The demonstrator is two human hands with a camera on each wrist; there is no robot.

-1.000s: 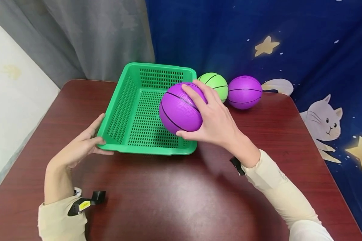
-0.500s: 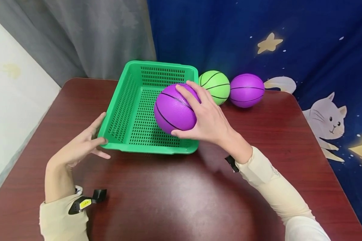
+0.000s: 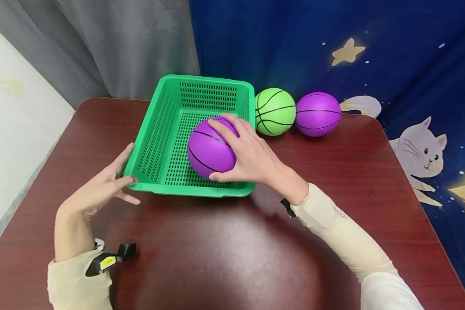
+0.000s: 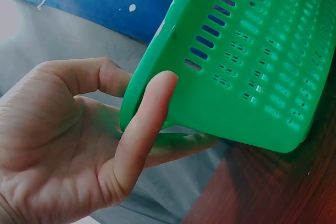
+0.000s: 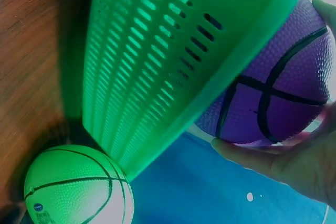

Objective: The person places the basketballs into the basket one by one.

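Observation:
A green slotted plastic basket (image 3: 193, 190) stands on the dark red-brown table. At its near left corner my left hand (image 3: 100, 189) grips the rim; in the left wrist view the thumb (image 4: 149, 124) lies over the rim with the other fingers on the outside. My right hand (image 3: 253, 157) holds a purple toy basketball (image 3: 210, 148) from its right side, fingers spread over the top and thumb low on the near side. In the head view the ball overlaps the inside of the basket. The right wrist view has this purple basketball (image 5: 273, 87) beyond the basket's rim.
Right of the basket sits a light green basketball (image 3: 275, 112), close against its wall. A second purple basketball (image 3: 317, 114) is beside that one, near the table's back edge. Grey and blue curtains (image 3: 263, 38) hang behind the table (image 3: 201, 249), and a white wall is at left.
My right hand has carried the purple basketball leftward and slightly nearer, farther over the basket's inside. The left hand keeps its grip on the corner.

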